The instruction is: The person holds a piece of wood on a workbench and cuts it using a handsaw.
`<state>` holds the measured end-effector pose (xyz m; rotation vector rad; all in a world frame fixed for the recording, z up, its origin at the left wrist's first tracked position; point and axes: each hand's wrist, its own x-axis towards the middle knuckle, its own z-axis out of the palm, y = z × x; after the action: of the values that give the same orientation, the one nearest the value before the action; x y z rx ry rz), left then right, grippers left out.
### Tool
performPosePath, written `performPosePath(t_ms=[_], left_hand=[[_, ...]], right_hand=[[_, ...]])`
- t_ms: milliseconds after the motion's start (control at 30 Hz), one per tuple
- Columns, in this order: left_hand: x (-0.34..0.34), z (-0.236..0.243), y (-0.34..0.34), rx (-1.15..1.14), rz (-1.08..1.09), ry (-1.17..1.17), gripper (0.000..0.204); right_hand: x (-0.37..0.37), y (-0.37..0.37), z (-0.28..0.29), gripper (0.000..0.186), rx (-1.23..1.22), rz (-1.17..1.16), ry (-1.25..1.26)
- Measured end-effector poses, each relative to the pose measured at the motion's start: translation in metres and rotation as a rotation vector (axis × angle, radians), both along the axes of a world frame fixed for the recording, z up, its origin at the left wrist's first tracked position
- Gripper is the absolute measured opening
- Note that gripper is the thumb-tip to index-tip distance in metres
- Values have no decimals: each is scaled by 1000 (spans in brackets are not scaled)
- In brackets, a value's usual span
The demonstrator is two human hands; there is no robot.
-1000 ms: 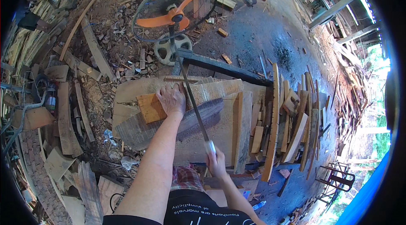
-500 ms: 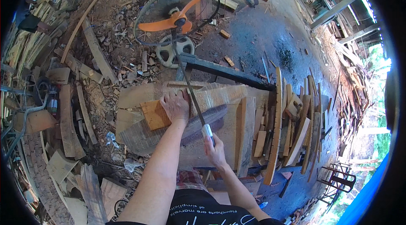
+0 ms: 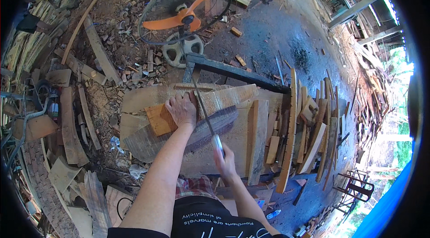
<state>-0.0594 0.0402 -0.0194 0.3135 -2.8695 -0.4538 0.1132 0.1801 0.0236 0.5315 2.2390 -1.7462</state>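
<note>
While left hand [image 3: 182, 111] presses wood block [image 3: 159, 120], right hand [image 3: 225, 162] grips saw [image 3: 205, 116]

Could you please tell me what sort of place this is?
Most likely a woodworking shop: the right hand holds a saw across a piece of wood, planks lie alongside, and scraps litter the ground.

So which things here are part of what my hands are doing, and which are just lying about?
In the job:
saw, gripped in the right hand
brown wood, under the left hand
pale wood, crossed by the blade

Apparently just about:
fan with orange blades
loose wood strips on the right
plastic bottle
</note>
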Motion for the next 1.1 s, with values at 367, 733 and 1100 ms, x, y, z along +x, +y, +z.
performPosePath(t_ms=[367, 733, 1100], left_hand=[[0, 13, -6, -24, -4, -40, 34], [-1, -2, -11, -63, 11, 8, 36], [-3, -11, -5, -96, -21, 97, 37]], right_hand=[[121, 39, 16, 57, -43, 19, 49], [85, 17, 10, 43, 15, 11, 128], [-2, -4, 10, 34, 51, -16, 43]])
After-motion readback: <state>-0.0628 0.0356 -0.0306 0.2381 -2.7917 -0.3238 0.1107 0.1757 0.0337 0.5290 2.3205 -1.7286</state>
